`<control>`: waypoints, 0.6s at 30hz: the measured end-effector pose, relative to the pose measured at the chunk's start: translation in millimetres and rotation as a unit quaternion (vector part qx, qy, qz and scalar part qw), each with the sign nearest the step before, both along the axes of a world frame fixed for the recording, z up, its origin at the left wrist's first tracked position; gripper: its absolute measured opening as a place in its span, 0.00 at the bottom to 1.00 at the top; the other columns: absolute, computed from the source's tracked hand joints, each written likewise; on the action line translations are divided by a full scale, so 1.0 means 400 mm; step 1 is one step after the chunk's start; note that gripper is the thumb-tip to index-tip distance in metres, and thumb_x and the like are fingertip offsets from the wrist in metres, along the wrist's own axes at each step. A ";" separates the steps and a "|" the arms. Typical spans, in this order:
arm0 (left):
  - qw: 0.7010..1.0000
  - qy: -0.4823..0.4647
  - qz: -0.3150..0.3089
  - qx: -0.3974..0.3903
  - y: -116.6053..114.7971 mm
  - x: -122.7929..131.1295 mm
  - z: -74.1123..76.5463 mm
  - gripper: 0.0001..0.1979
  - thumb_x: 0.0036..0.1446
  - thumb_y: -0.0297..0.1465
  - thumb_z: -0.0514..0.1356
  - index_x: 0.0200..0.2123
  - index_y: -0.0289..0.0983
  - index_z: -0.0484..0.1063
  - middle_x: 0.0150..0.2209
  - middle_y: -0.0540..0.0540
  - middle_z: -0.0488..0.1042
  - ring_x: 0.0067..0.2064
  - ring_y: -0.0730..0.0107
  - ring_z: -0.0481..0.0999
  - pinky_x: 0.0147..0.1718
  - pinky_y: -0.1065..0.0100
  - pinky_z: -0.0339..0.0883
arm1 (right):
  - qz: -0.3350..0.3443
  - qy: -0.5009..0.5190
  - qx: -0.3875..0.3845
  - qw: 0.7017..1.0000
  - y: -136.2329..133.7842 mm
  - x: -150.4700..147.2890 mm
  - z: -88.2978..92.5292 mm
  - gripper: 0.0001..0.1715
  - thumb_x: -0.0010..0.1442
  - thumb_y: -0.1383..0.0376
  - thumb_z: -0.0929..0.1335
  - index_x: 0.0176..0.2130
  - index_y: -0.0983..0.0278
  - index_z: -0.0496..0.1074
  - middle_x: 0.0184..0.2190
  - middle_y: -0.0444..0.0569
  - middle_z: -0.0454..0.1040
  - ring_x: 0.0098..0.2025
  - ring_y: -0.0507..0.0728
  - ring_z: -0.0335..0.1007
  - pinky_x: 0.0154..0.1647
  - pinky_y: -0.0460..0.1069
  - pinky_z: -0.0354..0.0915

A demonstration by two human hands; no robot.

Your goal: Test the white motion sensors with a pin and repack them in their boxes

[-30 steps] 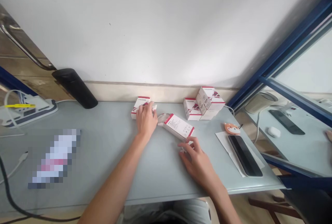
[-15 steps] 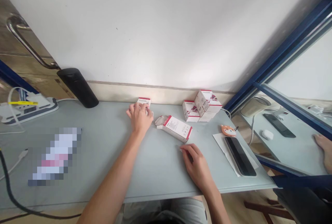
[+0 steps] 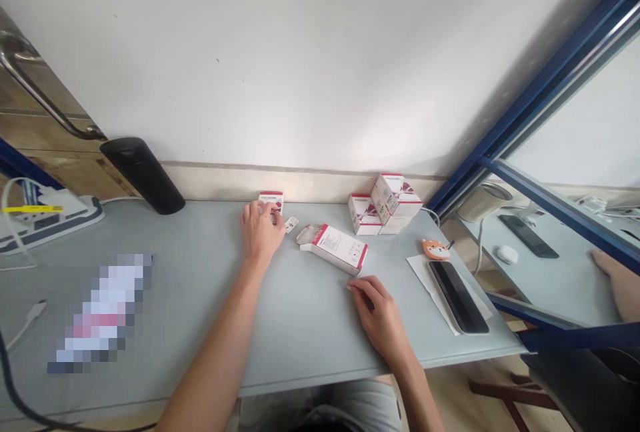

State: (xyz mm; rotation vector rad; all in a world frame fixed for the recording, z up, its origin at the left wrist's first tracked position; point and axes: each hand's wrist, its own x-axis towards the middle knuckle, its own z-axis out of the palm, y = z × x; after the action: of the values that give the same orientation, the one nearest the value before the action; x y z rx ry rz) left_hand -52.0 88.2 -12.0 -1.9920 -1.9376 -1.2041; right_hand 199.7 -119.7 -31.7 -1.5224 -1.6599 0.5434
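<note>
Near the back edge of the table, my left hand [image 3: 263,227] is curled over a small white-and-red carton [image 3: 271,197], fingers bent around its front. A small white piece with dark print [image 3: 291,224] pokes out to the right of these fingers, possibly a flap of the carton. My right hand [image 3: 375,309] rests on the tabletop with thumb and index finger pinched together; a tiny whitish bit shows at the fingertips, too small to name. Between the hands lies a longer white-and-red carton [image 3: 340,249] with its left end flap open.
Several similar cartons [image 3: 397,199] are stacked by the wall at right. A phone [image 3: 457,299] lies on white paper [image 3: 420,272] beside an orange animal-faced item [image 3: 436,249]. A black cylinder [image 3: 145,175], power strip [image 3: 55,222] and blurred-out object [image 3: 100,312] occupy the left side.
My left hand has shifted slightly off the small carton, and the printed white piece beside its fingers now shows more. The right hand stays put. The view has turned slightly.
</note>
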 end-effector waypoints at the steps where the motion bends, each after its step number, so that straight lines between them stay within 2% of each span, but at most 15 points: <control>1: 1.000 0.001 -0.003 -0.001 0.000 -0.001 0.000 0.09 0.63 0.27 0.58 0.40 0.42 0.79 0.49 0.38 0.75 0.53 0.45 0.71 0.50 0.53 0.63 | -0.001 0.002 0.000 1.000 0.001 0.001 -0.002 0.14 0.75 0.61 0.63 0.50 0.57 0.77 0.48 0.53 0.77 0.44 0.60 0.78 0.47 0.55 0.73; 7: 1.000 0.000 0.005 -0.004 0.000 0.001 -0.004 0.11 0.62 0.25 0.57 0.40 0.43 0.78 0.49 0.38 0.76 0.54 0.44 0.71 0.49 0.51 0.62 | -0.003 -0.001 0.003 1.000 0.009 0.004 -0.012 0.14 0.73 0.60 0.64 0.48 0.58 0.78 0.49 0.55 0.76 0.38 0.58 0.77 0.39 0.53 0.75; 12: 1.000 -0.002 0.011 -0.004 0.000 0.008 -0.005 0.10 0.64 0.26 0.56 0.40 0.42 0.78 0.50 0.37 0.75 0.55 0.42 0.69 0.51 0.50 0.62 | -0.013 0.011 0.000 1.000 0.013 0.003 -0.004 0.12 0.71 0.60 0.65 0.47 0.58 0.79 0.48 0.54 0.76 0.38 0.58 0.77 0.42 0.53 0.76; 18: 1.000 -0.003 0.014 -0.004 -0.001 0.010 -0.007 0.10 0.64 0.26 0.57 0.40 0.43 0.77 0.51 0.37 0.74 0.55 0.43 0.69 0.51 0.50 0.62 | -0.017 0.023 -0.004 1.000 0.016 0.004 0.007 0.13 0.71 0.57 0.66 0.46 0.58 0.79 0.46 0.54 0.76 0.37 0.58 0.76 0.40 0.53 0.75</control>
State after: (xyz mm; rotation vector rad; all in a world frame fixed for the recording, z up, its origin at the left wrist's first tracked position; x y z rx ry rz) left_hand -48.0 87.9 -14.9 -1.9617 -1.9682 -1.1988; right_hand 201.1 -113.3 -29.1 -1.5293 -1.5965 0.5638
